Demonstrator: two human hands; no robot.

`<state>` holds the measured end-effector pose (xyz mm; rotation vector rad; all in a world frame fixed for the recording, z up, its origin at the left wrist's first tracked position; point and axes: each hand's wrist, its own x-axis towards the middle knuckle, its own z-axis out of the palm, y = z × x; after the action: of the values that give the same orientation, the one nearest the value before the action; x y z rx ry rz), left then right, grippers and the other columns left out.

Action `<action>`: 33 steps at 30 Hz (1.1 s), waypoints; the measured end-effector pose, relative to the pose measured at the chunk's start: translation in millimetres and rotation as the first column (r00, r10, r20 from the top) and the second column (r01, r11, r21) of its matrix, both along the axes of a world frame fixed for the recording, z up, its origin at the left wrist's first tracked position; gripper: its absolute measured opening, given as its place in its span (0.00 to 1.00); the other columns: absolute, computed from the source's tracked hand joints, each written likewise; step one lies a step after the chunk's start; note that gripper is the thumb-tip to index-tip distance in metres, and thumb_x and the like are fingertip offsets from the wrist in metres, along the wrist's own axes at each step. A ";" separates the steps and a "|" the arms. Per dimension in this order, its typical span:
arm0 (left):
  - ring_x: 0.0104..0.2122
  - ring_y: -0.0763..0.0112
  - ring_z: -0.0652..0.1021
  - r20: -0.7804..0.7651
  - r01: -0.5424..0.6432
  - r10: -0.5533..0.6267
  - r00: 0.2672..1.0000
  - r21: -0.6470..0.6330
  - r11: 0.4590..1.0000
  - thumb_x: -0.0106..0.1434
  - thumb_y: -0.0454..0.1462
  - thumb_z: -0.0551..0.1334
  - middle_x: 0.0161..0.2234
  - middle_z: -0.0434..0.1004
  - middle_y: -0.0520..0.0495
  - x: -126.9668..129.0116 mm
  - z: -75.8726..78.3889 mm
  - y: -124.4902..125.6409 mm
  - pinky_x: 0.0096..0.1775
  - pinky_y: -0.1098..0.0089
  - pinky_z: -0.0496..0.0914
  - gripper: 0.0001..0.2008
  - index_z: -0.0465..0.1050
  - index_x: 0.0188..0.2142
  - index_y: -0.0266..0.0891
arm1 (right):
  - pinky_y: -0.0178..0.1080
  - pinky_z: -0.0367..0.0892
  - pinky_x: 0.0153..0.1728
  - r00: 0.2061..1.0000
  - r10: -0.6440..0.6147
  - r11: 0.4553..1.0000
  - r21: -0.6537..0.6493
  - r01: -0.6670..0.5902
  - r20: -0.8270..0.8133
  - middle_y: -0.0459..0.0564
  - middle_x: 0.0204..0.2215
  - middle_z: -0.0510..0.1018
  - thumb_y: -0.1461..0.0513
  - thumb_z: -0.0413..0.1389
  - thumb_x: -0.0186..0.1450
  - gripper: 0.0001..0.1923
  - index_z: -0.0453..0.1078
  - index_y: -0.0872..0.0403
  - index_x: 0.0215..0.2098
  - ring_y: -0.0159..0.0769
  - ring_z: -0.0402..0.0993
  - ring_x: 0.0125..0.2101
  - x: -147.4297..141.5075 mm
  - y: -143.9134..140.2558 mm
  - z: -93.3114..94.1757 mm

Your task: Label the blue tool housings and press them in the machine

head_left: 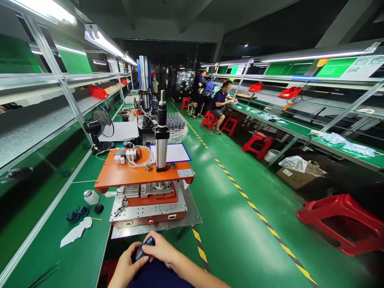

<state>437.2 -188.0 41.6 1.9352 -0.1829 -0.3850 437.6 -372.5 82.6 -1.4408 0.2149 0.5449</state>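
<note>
Your dark clothing (162, 276) is closest, bottom edge, forearms coming in from either side of it. Left hand (127, 260): fingers curled, thumb along the lower side, gripping the near-left end of a small dark-blue device with a red patch (140, 253). Right hand (162, 249): thumb laid across the device, index finger hooked round its far end, so pinching it too. Both hands nearly meet.

Device sits between your two hands, tilted, just above your clothing and in front of the orange press (115, 176); not touching the press. Its underside is hidden by your fingers.

Press stands on a metal plate (193, 208), upright cylinder (162, 150) on top, red button (150, 221) on its front face. Green counter (87, 264) to your left carries a white bottle (93, 199), black round cap (98, 209) just beside it, dark parts (76, 215), a crumpled white cloth or paper (76, 232) and, near the bottom, thin dark tweezers (45, 276). Black fan (100, 128) farther back, left of the press.

Room: green floor (228, 224), yellow-black tape line (240, 190), red stools (342, 224) along the right-hand row. Three co-workers (220, 100) back there, one seated at the far workbench (288, 126).
</note>
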 end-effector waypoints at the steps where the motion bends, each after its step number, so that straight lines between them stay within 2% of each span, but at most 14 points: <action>1: 0.46 0.54 0.81 0.000 0.005 -0.005 1.000 0.007 1.000 0.50 0.54 0.70 0.44 0.84 0.40 -0.5 -0.1 -0.1 0.51 0.64 0.74 0.28 0.78 0.45 0.38 | 0.32 0.66 0.20 1.000 0.001 1.000 0.000 -0.001 0.001 0.38 0.25 0.71 0.59 0.66 0.51 0.17 0.67 0.55 0.35 0.24 0.67 0.19 -0.1 -0.2 -0.5; 15: 0.47 0.53 0.81 -0.024 0.047 -0.047 0.999 0.041 0.998 0.53 0.53 0.69 0.46 0.83 0.40 -1.7 3.2 1.3 0.51 0.63 0.73 0.28 0.76 0.47 0.38 | 0.31 0.65 0.20 1.000 0.002 1.000 -0.009 -0.002 0.000 0.38 0.23 0.71 0.64 0.62 0.52 0.12 0.68 0.55 0.35 0.25 0.67 0.18 -2.4 -1.1 2.6; 21: 0.49 0.53 0.80 -0.031 0.039 -0.037 0.999 0.045 0.998 0.53 0.53 0.69 0.48 0.83 0.39 -2.2 -0.5 1.9 0.53 0.63 0.72 0.29 0.76 0.47 0.37 | 0.31 0.64 0.20 1.000 0.004 1.000 -0.007 -0.004 -0.003 0.37 0.22 0.70 0.64 0.62 0.53 0.12 0.68 0.55 0.35 0.24 0.66 0.17 -2.6 -1.3 -0.8; 33: 0.45 0.54 0.82 -0.035 0.029 -0.028 0.999 0.022 0.999 0.49 0.57 0.70 0.44 0.84 0.40 -0.9 -4.1 0.4 0.50 0.64 0.74 0.31 0.76 0.46 0.38 | 0.31 0.66 0.21 1.000 -0.005 1.000 -0.012 0.005 -0.022 0.38 0.23 0.71 0.63 0.64 0.51 0.14 0.69 0.55 0.35 0.25 0.67 0.19 -1.6 -2.9 -5.2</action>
<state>436.3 -187.6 37.5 1.9482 -0.1845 -0.4412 435.9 -375.4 77.4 -1.4455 0.2397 0.5566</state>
